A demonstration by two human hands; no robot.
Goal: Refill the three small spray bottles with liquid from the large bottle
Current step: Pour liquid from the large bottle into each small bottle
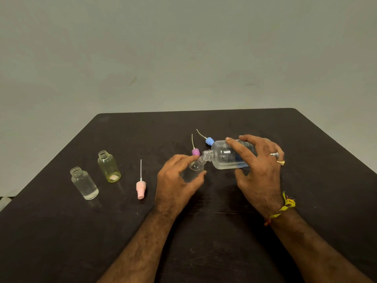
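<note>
One large bottle (226, 155) lies near-horizontal, mouth pointing left.

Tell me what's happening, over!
Left hand holds small bottle. Right hand tips large bottle, mouth to mouth. Nothing in the way.

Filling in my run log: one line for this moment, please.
step: pouring | right hand: tilts large bottle | left hand: holds small bottle | two small bottles: uncapped

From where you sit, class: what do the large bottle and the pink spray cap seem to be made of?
Large bottle: clear, glossy, probably plastic though glass is possible; the table shows through it and its threaded neck is moulded.
Pink spray cap: opaque matte plastic, with a thin translucent dip tube.
</note>
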